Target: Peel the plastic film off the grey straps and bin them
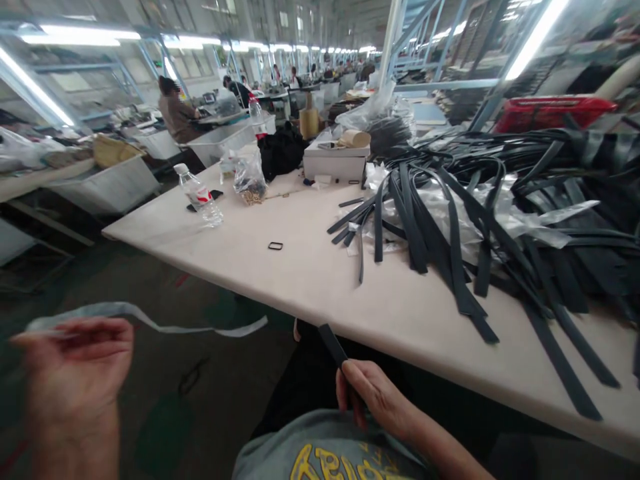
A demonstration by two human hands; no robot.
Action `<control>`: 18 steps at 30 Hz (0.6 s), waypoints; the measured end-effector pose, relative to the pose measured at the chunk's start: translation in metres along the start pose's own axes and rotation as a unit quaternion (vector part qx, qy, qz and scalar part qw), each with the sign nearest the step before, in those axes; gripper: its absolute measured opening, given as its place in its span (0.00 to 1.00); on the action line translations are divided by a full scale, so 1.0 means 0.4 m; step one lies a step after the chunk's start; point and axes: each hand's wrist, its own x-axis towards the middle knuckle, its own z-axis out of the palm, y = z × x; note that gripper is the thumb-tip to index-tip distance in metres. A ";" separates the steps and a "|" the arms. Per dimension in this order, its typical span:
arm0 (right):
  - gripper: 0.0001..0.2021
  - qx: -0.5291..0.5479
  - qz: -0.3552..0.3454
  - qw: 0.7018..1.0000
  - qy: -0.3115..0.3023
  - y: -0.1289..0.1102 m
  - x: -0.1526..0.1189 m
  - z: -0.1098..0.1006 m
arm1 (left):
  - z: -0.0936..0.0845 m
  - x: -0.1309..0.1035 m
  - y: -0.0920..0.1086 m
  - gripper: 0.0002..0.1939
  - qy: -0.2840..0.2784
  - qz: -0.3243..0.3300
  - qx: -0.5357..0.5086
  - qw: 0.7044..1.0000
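My left hand (pixel 83 367), a little blurred, is off the table's left side with its fingers closed on one end of a thin whitish strip (pixel 165 328). The strip trails in the air to the right, above the floor. Close to my body, my right hand (pixel 370 393) pinches a short black strap (pixel 332 345), whose free end points up toward the table edge. A black rectangular ring (pixel 275 246) lies flat on the table (pixel 300 287), apart from both hands. Many long black straps (pixel 450 247) are heaped on the table's right side, some over clear plastic.
A water bottle (pixel 199 197) and a clear bag of small parts (pixel 250 181) stand on the left of the table. Behind are a white box (pixel 336 163), a black bundle (pixel 284 150) and a second bottle (pixel 257 117). A person (pixel 176 113) sits at the far left.
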 end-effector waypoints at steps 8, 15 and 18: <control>0.26 -0.264 0.062 0.962 -0.024 -0.112 0.023 0.028 | -0.104 -0.112 -0.431 0.13 -0.022 -0.277 0.024 0.960; 0.25 -0.332 0.016 0.943 0.022 -0.126 0.048 0.049 | -0.117 -0.157 -0.482 0.07 -0.086 -0.327 0.044 0.940; 0.24 -0.362 0.011 0.932 0.024 -0.119 0.066 0.051 | -0.125 -0.155 -0.490 0.06 -0.089 -0.345 0.045 0.933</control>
